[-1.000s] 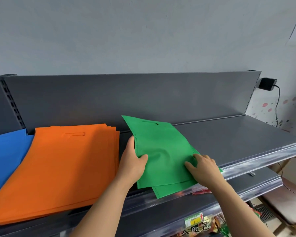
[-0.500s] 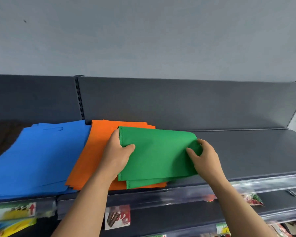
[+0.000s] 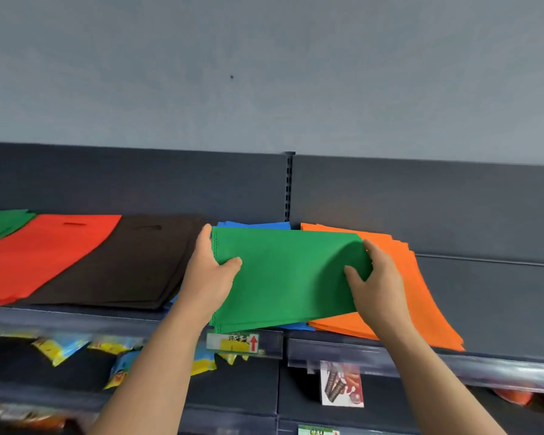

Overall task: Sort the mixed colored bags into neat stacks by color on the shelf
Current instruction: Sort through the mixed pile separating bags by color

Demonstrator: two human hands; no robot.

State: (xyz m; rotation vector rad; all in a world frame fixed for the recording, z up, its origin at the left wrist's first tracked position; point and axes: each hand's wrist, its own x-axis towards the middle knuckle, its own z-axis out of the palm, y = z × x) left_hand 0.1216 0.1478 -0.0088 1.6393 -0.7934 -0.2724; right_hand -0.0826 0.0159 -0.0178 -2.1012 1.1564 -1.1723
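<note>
Seen from head height, close up, facing forward and slightly down across the front edge of the shelf (image 3: 490, 309) toward the grey wall (image 3: 264, 73) behind.

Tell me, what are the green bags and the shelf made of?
The green bags look like soft, matte non-woven fabric: they bend and show a dotted seam along one edge. The shelf is probably painted metal: dark grey, smooth, flat.
</note>
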